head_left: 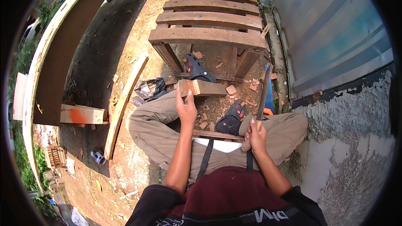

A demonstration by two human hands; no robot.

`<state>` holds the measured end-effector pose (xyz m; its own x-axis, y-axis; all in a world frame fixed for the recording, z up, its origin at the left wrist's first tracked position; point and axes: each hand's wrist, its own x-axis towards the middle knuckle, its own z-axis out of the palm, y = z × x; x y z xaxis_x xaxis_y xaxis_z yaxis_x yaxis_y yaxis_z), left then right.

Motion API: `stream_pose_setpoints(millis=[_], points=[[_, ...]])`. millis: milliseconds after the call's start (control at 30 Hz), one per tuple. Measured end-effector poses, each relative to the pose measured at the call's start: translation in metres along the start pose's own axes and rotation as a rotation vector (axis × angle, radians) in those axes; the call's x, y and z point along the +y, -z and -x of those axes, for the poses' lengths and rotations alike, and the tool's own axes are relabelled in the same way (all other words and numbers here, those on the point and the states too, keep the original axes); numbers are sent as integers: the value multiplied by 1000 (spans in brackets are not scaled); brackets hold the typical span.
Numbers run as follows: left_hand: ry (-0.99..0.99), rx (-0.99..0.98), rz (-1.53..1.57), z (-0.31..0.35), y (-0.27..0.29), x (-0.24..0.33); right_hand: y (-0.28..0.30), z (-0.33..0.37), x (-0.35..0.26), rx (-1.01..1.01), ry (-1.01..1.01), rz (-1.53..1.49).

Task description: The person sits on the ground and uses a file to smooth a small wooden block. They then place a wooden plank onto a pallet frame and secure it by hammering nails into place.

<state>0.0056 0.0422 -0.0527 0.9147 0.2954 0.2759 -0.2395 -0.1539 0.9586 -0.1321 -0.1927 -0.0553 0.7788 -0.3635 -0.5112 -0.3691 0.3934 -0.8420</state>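
My left hand [187, 105] grips a short wooden block [205, 88] at its left end, with the thumb on the near side. The block is held out level above the ground between my feet, its left end paler than the rest. In my right hand [256, 137] is a machete [265, 91], held by its wooden handle [246, 145] over my right thigh. Its long dark blade points up and away from me, apart from the block. Dark clogs [230, 119] are on my feet, among wood chips [231, 89].
A slatted wooden bench [209, 17] stands just ahead. A long plank [124, 109] lies to my left, near a small tin can [98, 156] and a black plastic bag [155, 88]. A metal sheet [335, 37] and rough wall [351, 113] close off the right.
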Motion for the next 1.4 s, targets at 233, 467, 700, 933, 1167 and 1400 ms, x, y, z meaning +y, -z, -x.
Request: stream_pose_setpoints(millis=[233,467,700,933,1167,1400], points=[[-46,86,377,-68,-10,14,54,-111,-5,-170,-26,756],[135,-155,679,-89,21,88,61,-146,-18,-216,308,1967],[120,-242,823,-109,21,140,112,-177,-75,-271,539,2038],[222,-321,782,-127,-4,184,96,-192,-159,-373,714,2001],[334,-334,801,-121,-54,193,72,-176,-156,-250,992,1571],[276,-706,698,-115,-53,209,-43,-53,-165,-665,1047,1162]])
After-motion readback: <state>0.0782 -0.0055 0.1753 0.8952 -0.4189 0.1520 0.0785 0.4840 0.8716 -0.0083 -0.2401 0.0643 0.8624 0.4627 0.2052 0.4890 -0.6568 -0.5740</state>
